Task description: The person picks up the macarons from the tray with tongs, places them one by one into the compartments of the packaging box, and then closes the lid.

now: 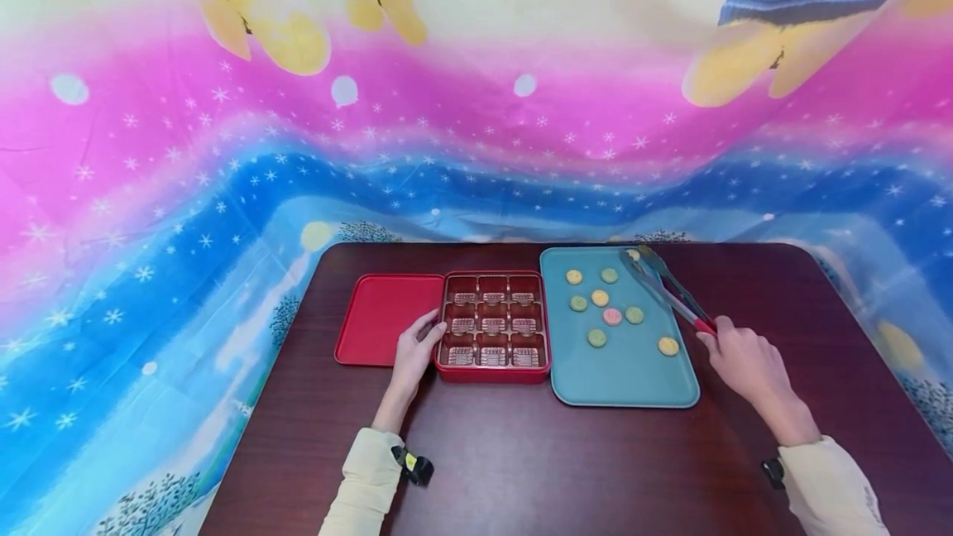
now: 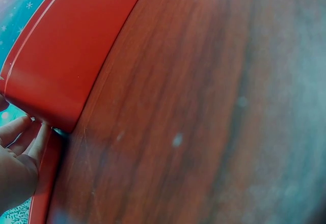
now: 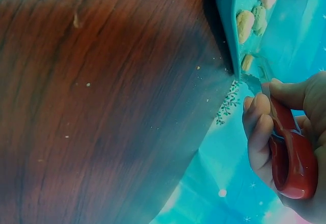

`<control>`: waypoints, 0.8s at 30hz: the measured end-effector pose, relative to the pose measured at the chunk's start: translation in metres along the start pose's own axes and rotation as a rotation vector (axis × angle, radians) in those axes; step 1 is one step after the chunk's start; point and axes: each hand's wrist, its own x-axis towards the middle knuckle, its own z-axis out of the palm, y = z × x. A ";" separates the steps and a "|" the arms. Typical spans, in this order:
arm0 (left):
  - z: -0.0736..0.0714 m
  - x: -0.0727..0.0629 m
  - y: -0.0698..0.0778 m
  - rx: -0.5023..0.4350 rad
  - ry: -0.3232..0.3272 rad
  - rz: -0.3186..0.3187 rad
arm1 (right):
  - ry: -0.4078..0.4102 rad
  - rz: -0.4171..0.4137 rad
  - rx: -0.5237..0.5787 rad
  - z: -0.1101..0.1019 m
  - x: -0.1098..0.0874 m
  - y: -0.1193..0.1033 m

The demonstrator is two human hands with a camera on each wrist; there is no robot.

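In the head view my right hand point(image 1: 748, 361) grips a pair of tongs point(image 1: 673, 296) by the red handle point(image 3: 295, 165). The tongs' parted tips reach the far edge of a teal tray point(image 1: 625, 383), on either side of a yellow macaron point(image 1: 634, 255); whether they touch it I cannot tell. Several macarons in yellow, green and pink, one a pink macaron point(image 1: 612, 317), lie scattered on the tray. My left hand point(image 1: 414, 358) holds the left side of a red box point(image 1: 491, 374), thumb at its rim, fingers along the outer wall. Its brown divided insert point(image 1: 493, 325) has bare compartments.
A red lid point(image 1: 390, 321) lies flat left of the box, by my left hand. The box stands right beside the tray. All rest on a dark wooden table point(image 1: 491, 453), whose far edge meets a patterned cloth backdrop point(image 1: 447, 147).
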 end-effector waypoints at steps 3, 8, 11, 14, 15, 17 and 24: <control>0.000 0.000 -0.001 -0.002 0.003 0.011 | -0.012 0.005 -0.007 0.000 0.002 0.001; 0.002 -0.001 0.000 -0.002 0.017 0.032 | 0.000 -0.015 -0.021 0.000 0.002 0.001; 0.003 0.000 0.001 0.007 0.028 0.042 | 0.030 -0.035 -0.032 0.000 0.002 0.000; 0.002 -0.005 0.012 0.005 0.020 0.034 | 0.051 -0.048 -0.036 0.001 0.002 0.000; 0.002 -0.008 0.017 0.003 0.013 0.032 | 0.055 -0.050 -0.036 0.001 0.002 0.000; 0.002 -0.014 0.029 0.002 -0.001 0.030 | 0.060 -0.054 -0.037 0.001 0.002 0.001; 0.001 -0.020 0.040 0.005 -0.016 0.018 | 0.072 -0.067 -0.035 0.001 0.002 0.001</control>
